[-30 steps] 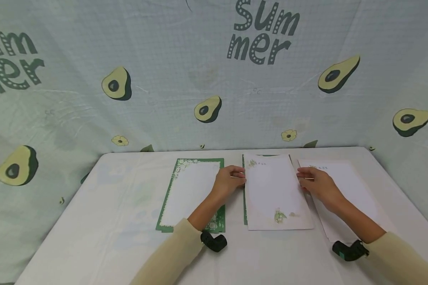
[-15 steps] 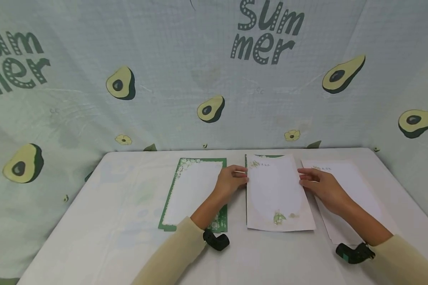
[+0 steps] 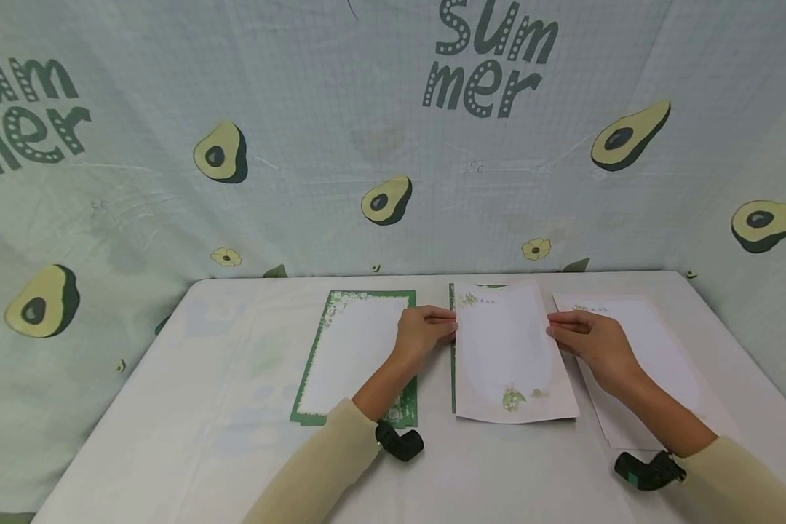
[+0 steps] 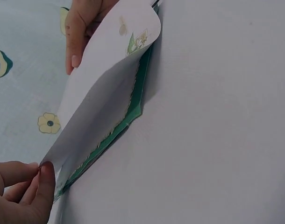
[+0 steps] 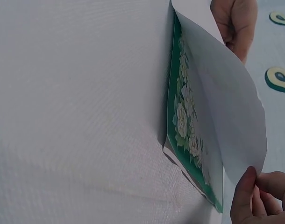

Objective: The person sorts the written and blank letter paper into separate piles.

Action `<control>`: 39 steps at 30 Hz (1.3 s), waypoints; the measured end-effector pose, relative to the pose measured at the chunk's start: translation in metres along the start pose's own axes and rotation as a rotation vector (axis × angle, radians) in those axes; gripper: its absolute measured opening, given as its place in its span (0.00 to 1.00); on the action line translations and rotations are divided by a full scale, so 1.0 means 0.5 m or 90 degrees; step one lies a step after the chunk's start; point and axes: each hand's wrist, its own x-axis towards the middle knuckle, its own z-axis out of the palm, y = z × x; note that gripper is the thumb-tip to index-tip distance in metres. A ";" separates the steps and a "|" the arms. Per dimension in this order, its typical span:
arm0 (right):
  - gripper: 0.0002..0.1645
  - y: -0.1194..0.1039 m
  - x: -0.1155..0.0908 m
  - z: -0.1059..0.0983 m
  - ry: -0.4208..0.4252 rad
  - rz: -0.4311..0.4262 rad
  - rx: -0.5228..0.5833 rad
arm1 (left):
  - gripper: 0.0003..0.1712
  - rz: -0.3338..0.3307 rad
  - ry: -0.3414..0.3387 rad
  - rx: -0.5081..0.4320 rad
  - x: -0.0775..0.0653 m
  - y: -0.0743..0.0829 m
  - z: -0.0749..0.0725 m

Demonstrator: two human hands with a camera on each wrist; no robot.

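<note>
A pale sheet of paper point(image 3: 507, 356) with small green flower prints is held over the middle stack. My left hand point(image 3: 422, 335) pinches its left edge between thumb and fingers, and my right hand point(image 3: 592, 346) pinches the right edge. In the left wrist view the sheet point(image 4: 98, 88) bows upward, raised off a green-bordered sheet point(image 4: 138, 100) beneath. The right wrist view shows white flowers along that green border point(image 5: 182, 121), with the lifted sheet point(image 5: 226, 93) curving above it. Most of the lower sheet is hidden in the head view.
Left of the held sheet lies a stack of green-bordered paper point(image 3: 354, 356), partly under my left forearm. To the right, another pale stack point(image 3: 648, 349) lies partly beneath my right arm. A white cloth covers the table point(image 3: 236, 378); an avocado-print curtain point(image 3: 301, 145) hangs behind.
The sheet's lower edge now curves, and its top has shifted slightly over the green sheet below. Both hands keep their grip at the sides with only small movements.
</note>
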 end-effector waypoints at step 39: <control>0.28 0.008 -0.013 -0.006 0.041 -0.025 0.017 | 0.09 -0.013 0.038 0.010 -0.009 0.004 0.012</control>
